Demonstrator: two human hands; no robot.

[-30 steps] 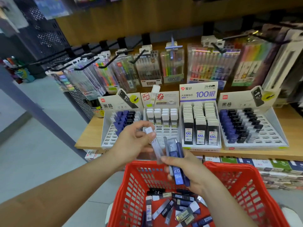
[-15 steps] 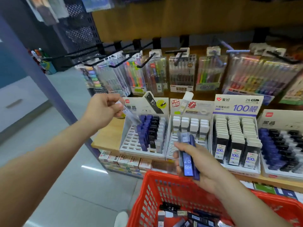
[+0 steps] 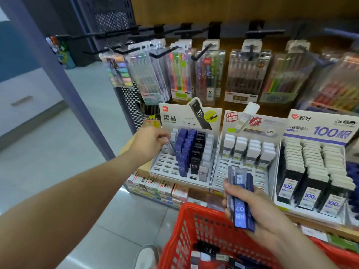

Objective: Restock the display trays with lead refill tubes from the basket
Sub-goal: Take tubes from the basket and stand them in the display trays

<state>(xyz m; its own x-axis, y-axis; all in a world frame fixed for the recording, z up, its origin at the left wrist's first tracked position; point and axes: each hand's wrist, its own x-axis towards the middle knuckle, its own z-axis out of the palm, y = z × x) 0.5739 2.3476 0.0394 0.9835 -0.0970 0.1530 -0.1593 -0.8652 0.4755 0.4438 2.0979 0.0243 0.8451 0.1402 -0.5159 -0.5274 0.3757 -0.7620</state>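
Note:
My left hand [image 3: 149, 143] reaches to the far left column of the white display tray [image 3: 165, 167] and pinches a clear grey lead refill tube [image 3: 172, 141] that stands at the tray's back row. Blue, black and grey tubes fill the tray's middle columns. My right hand [image 3: 250, 204] grips a bundle of blue and grey tubes [image 3: 240, 199] marked HB 0.7 above the red basket [image 3: 196, 228]. More tubes lie in the basket's bottom.
A second tray [image 3: 221, 171] with white-capped tubes and a third tray [image 3: 279, 200] of 100-count tubes stand to the right on the wooden shelf. Pen packs hang from black hooks [image 3: 167, 51] above. Boxes are stacked under the shelf; a grey post stands at left.
My left hand carried the clear tube from beside the right hand's bundle out to the left tray and down to its back left slot. The view swung left.

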